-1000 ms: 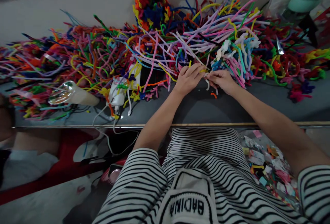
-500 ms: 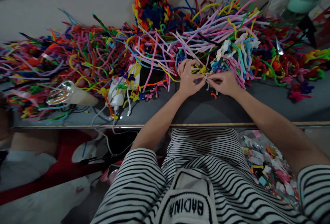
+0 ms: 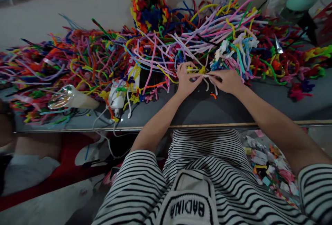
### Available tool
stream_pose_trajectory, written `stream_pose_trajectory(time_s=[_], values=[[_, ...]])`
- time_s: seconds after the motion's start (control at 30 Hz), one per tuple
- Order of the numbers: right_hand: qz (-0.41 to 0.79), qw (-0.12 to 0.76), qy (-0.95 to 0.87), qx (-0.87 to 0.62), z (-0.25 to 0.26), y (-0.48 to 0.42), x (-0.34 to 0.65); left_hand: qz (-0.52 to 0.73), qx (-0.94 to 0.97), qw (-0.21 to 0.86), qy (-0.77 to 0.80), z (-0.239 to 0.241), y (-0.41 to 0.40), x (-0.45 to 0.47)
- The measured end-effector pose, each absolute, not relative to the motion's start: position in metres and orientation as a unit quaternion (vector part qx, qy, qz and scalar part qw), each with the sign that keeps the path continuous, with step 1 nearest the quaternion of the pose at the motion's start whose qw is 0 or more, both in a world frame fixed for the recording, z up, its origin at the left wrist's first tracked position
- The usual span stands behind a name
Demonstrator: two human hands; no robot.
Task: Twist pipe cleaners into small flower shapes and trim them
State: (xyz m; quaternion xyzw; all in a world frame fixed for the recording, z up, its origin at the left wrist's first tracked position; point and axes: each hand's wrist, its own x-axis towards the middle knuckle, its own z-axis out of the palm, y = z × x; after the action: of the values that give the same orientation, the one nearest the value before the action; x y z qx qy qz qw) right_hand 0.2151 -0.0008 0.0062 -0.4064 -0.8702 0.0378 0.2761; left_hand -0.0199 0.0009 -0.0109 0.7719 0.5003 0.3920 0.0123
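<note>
Between my two hands is a small white pipe cleaner [image 3: 206, 85], its bent ends hanging below the fingertips. My left hand [image 3: 188, 81] pinches one side of it with thumb and forefinger, the other fingers curled. From the right, my right hand [image 3: 228, 81] pinches it too, fingertips almost meeting the left ones. Just beyond the fingertips lies a yellow pipe-cleaner shape [image 3: 202, 69]. A short orange piece [image 3: 213, 96] rests on the grey table [image 3: 199, 112] below my hands. Beside my right hand is a bunch of white, blue and pink pipe-cleaner flowers [image 3: 233, 54].
Heaped pipe cleaners [image 3: 90, 52] in many colours line the wall. Scissors [image 3: 278, 47] with orange handles lie at the right. A lidded plastic cup [image 3: 84, 99] lies on its side at the left, near a white charger [image 3: 116, 97] with cables. Another person's leg [image 3: 38, 145] shows at lower left.
The white pipe cleaner's ends now spread farther apart below my fingers. My hands stay close together, pinching it. The view has shifted slightly.
</note>
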Motion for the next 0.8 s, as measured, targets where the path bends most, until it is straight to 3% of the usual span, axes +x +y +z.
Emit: stream_pose_trajectory(time_s=[0.17, 0.43, 0.67, 0.8], values=[[0.047, 0.287, -0.858, -0.422, 0.006, 0.005, 0.221, 0.396, 0.781, -0.017, 0.482, -0.011, 0.0, -0.02], [0.111, 0.39, -0.817, -0.409, 0.016, 0.001, 0.222, 0.401, 0.767, -0.063, 0.497, -0.02, 0.0, -0.024], [0.139, 0.332, -0.85, -0.384, 0.012, 0.001, 0.219, 0.389, 0.786, -0.091, 0.472, -0.017, -0.009, -0.018], [0.234, 0.353, -0.82, -0.385, 0.011, 0.001, 0.212, 0.348, 0.824, -0.065, 0.442, -0.016, -0.013, -0.014]])
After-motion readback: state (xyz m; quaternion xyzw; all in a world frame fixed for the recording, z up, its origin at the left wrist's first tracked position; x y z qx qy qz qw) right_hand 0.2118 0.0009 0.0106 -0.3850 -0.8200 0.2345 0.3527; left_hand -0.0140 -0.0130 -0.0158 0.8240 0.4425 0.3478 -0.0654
